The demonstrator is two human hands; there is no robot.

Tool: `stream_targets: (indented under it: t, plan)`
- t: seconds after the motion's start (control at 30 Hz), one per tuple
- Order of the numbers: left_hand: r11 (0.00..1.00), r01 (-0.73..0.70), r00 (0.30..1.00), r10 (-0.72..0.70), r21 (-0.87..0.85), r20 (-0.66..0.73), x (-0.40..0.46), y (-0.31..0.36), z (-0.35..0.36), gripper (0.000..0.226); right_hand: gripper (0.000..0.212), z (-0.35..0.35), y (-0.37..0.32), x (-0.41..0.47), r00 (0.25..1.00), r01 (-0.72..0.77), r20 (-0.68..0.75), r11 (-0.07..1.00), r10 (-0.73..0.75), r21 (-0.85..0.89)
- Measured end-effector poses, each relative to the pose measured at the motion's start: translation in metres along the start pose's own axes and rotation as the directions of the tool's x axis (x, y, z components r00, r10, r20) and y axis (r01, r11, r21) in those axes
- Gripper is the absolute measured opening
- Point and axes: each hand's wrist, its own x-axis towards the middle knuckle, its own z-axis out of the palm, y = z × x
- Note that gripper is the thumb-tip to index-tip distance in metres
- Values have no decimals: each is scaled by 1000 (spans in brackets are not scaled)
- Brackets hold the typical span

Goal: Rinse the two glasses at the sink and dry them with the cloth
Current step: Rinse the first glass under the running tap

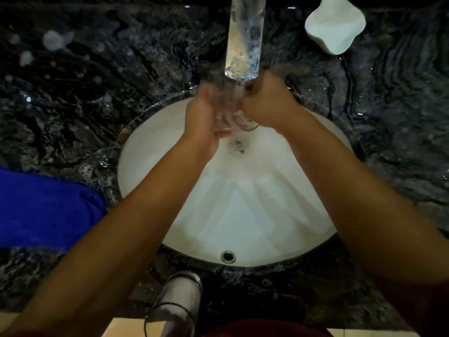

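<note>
A clear glass (234, 113) is held under the chrome tap spout (244, 40) over the white sink basin (243, 210). My left hand (204, 117) grips its left side and underside. My right hand (267, 103) is curled around its right side near the rim. Motion blur and splashing water hide the exact finger positions. A second clear glass (175, 302) stands on the counter's near edge, below my left forearm. A blue cloth (46, 210) lies on the counter to the left of the basin.
The dark marbled counter (97, 81) surrounds the basin and looks wet with droplets. A white soap dish (335, 23) sits at the back right. The drain (237, 144) is beneath the glass, and the overflow hole (228, 256) is at the basin's near wall.
</note>
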Motion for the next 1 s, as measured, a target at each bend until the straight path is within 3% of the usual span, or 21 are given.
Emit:
stream_targets:
  t: [0.07,0.13,0.2,0.27,0.33,0.4,0.53,0.6,0.67,0.7,0.73,0.8,0.87,0.93,1.0]
  plan:
    - [996,-87,994,85,-16,-69,-1,-2,1,32,12,7,6,-9,981,-180,117,953,156,245]
    - [958,-284,950,275,-40,-149,0,-5,0,28,15,15,13,-21,900,-418,334,769,279,483]
    - [873,-486,855,483,34,-189,2,-5,-3,26,24,24,13,-28,811,-578,522,503,265,642]
    - [803,-587,783,596,104,-175,-2,-2,-4,24,23,29,11,-25,786,-612,568,427,243,666]
    - [746,-628,739,661,221,-132,-3,0,-10,17,19,28,10,-16,793,-595,544,542,275,594]
    - [705,-605,757,653,370,-5,-3,5,-20,11,22,21,12,-9,808,-572,487,639,332,514]
    - [628,-571,820,462,528,338,-2,21,-34,37,27,9,7,-5,867,-493,281,621,412,610]
    - [678,-561,809,325,475,490,-3,17,-28,44,34,12,-2,-12,889,-408,145,610,434,679]
    - [806,-443,864,267,393,426,-3,5,-17,63,40,23,-5,-19,889,-318,68,504,452,803]
    - [860,-373,906,258,349,334,-5,2,-11,65,43,33,-8,-24,887,-271,3,514,463,814]
    - [899,-327,932,256,291,257,-5,-2,-6,63,46,43,-8,-28,884,-222,-94,589,458,777]
    - [921,-314,940,267,232,213,-4,-5,-1,39,51,65,-8,-38,893,-113,-291,797,343,593]
    - [915,-347,930,306,205,204,-12,-4,1,17,57,80,-8,-51,895,50,-427,925,126,378]
    - [949,-287,948,262,129,182,-17,-4,-1,22,57,82,-12,-60,882,190,-465,961,-77,200]
    - [984,-147,952,167,-98,257,-16,-3,-5,29,48,75,-13,-59,857,291,-458,955,-238,49]
